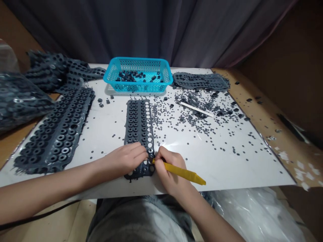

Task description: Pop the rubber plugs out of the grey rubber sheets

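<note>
A black moulded rubber sheet with rows of ring-shaped parts lies flat in front of me. Its right-hand column is mostly open holes with white showing through. My left hand is closed over the sheet's near part, fingers bent and fingertips at the right columns; what is under them is partly hidden. In my right hand is a yellow pen-like tool, gripped like a pencil. Its working end points left at the sheet's right edge, close to my left fingertips.
A blue plastic basket holding small black parts stands at the back. Larger ringed rubber sheets and a filled clear bag are left. Small black discs, a white stick and another rubber sheet lie right.
</note>
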Available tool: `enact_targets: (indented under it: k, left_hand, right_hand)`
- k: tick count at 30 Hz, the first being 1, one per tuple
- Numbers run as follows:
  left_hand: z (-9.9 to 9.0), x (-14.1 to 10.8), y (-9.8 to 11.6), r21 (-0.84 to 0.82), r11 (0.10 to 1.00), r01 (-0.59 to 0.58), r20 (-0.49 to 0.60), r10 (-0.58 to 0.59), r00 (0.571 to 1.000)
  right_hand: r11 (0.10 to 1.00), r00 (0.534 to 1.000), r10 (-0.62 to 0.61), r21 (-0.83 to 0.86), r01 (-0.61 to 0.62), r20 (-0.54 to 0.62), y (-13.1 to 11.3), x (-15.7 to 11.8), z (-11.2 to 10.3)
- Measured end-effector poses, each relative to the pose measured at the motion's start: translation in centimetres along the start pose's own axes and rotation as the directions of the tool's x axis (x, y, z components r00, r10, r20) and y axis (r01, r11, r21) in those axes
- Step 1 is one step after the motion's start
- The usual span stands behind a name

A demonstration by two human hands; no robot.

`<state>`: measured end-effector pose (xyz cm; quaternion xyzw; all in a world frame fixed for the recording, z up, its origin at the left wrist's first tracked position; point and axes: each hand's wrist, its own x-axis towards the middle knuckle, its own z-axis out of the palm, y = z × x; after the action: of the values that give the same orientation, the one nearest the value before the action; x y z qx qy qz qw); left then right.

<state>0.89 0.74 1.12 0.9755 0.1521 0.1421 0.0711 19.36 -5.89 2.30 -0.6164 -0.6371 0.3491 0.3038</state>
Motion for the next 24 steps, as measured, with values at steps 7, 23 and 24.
enact_targets:
  k: [7, 23, 24]
  left_hand:
    - [0.4, -0.1, -0.5, -0.151, 0.987, 0.051, 0.006, -0.05, 0.999]
    - [-1.9, -0.4, -1.3, -0.504, 0.748, 0.432, 0.124, -0.432, 0.893]
    - [-2.2, -0.3, -1.3, -0.536, 0.67, 0.514, 0.169, -0.512, 0.842]
  right_hand:
    - [0.999, 0.999, 0.04, -0.024, -0.04, 0.014, -0.1, 0.0, -0.1]
    - [0.997, 1.0, 0.025, 0.077, -0.025, -0.002, 0.3, 0.0, 0.0]
    - [0.995, 1.0, 0.016, 0.102, -0.014, -0.01, 0.4, 0.0, 0.1]
